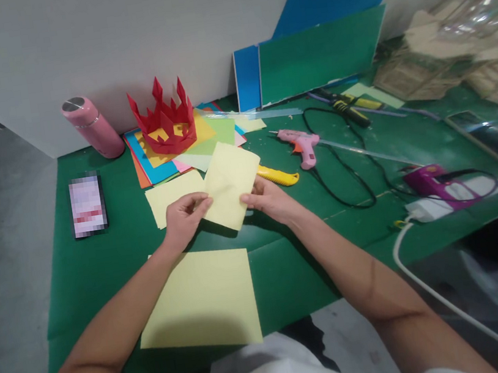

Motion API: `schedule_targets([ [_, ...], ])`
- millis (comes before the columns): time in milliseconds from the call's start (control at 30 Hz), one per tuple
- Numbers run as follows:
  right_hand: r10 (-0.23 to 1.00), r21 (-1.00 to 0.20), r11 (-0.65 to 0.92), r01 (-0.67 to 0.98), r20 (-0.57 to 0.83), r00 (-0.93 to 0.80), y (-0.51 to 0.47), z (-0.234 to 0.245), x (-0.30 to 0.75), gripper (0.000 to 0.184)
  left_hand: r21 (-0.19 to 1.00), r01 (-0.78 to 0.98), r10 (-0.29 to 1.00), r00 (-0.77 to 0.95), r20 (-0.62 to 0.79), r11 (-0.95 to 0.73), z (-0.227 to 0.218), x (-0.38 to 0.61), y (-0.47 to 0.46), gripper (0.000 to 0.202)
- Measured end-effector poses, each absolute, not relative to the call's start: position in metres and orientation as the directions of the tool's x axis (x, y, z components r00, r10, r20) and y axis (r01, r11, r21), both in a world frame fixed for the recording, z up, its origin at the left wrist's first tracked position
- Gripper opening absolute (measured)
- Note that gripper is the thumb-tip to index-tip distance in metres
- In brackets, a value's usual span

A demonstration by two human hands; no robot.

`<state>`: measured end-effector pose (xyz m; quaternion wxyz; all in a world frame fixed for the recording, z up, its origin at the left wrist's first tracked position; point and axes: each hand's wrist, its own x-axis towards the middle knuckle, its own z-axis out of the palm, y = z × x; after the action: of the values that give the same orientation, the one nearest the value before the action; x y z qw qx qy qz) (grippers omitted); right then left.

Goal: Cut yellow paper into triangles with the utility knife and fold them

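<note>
Above the middle of the green worktop (92, 258), holding a small pale yellow sheet (232, 179) between left hand (184, 219) and right hand (274, 201). Pinching its left edge with the left fingers drawn narrow, close to the near end; gripping its right edge with the right thumb on the front face and the other fingers tucked behind. Pointing its long axis away from the body, but slantwise, with the far end leaning right and the near end leaning left. Cannot tell whether holding one sheet or several, nor whether touching the worktop with the lowest corner. Hiding most of the right fingers behind the paper, along with one end of a yellow cutter (281, 176). Covering part of another pale yellow sheet (171, 197) with the left hand; crossing the far left part of a large pale yellow sheet (212, 290) with the left forearm (130, 302), its near part dimmed by shadow. Only partly visible beneath the red paper crown (157, 144) and behind the raised paper: fanned coloured papers (225, 131). Pixelated beyond reading, at far left: a phone (87, 203). Hard to make out under looping black cable: a purple box (427, 174). Blurred at far right: brown bundles (404, 75).
</note>
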<state>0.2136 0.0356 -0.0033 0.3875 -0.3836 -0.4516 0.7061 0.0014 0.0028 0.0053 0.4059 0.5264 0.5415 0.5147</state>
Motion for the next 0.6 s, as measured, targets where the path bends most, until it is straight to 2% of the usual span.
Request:
schedule_targets([
  [67, 0.907, -0.932, -0.303, -0.199, -0.218, -0.360, 0.0343, -0.0022, 0.2122, 0.054, 0.991, 0.103, 0.994, -0.064, 0.092, -0.085, 0.0066, 0.0034, 0.0003, 0.034],
  [200, 0.926, -0.932, -0.309, -0.186, -0.251, -0.282, 0.0357, -0.0017, 0.2133, 0.047, 0.995, 0.071, 0.997, 0.035, 0.073, -0.075, 0.0086, 0.0032, -0.0016, 0.058],
  [367, 0.947, -0.947, -0.269, -0.173, -0.228, -0.226, 0.0370, -0.0045, 0.2141, 0.045, 0.991, 0.111, 0.993, 0.095, 0.069, -0.080, 0.0034, 0.0024, -0.0011, 0.059],
  [600, 0.964, -0.964, -0.217, -0.151, -0.187, -0.190, 0.0367, -0.0023, 0.2132, 0.042, 0.997, -0.016, 0.985, 0.155, 0.072, -0.070, -0.0002, 0.0036, 0.0027, 0.067],
])
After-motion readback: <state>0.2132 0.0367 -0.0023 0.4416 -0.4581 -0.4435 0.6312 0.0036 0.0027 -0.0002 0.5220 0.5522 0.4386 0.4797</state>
